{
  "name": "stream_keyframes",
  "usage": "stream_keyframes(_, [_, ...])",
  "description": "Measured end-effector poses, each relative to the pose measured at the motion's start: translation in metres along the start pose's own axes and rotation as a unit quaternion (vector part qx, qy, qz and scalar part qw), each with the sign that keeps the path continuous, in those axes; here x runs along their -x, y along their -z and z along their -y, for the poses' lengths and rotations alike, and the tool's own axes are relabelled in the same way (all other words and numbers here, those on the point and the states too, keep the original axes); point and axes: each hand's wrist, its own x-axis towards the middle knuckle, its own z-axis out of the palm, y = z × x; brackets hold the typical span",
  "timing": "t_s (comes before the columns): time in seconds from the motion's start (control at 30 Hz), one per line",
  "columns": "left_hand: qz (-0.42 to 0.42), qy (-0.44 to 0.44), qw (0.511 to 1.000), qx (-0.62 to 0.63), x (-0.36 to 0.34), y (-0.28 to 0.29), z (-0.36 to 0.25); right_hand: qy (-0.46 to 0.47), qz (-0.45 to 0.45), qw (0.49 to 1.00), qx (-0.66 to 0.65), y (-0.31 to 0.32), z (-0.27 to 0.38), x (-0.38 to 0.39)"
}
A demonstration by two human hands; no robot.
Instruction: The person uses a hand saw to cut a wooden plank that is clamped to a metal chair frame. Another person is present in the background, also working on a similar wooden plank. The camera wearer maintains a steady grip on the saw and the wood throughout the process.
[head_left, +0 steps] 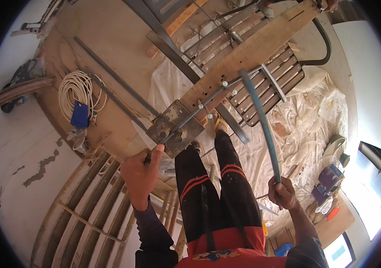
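My left hand (141,174) is closed round the near end of a thin dark metal rod (186,120). The rod runs away over a wooden plank (244,56), passing among several upright bolts (225,84). Under its near part lies a stained metal plate (174,129) on the plank's near end. My right hand (282,193) grips the lower end of a long blue-green metal bar (264,125). The bar's far end meets the rod near the plank's right edge; whether they are hooked together I cannot tell. A short silver tube (274,83) lies near the rod's far end.
Beneath the plank stands a slatted metal bench (270,85) over crumpled plastic sheeting (313,120). Another person's hand (331,4) is at the plank's far end. Coiled cable (72,91) and long metal bars (114,80) lie left. A slatted frame (81,219) is at lower left.
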Motion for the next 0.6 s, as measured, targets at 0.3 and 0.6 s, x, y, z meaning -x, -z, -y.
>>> stream_keyframes(0.3, [-0.011, 0.036, 0.999, -0.019, 0.049, 0.006, 0.036, 0.038, -0.165, 0.981, -0.091, 0.006, -0.005, 0.028])
stream_keyframes(0.6, [-0.07, 0.058, 0.995, 0.032, 0.142, 0.026, 0.077, -0.062, -0.249, 0.957, 0.133, 0.067, -0.121, 0.089])
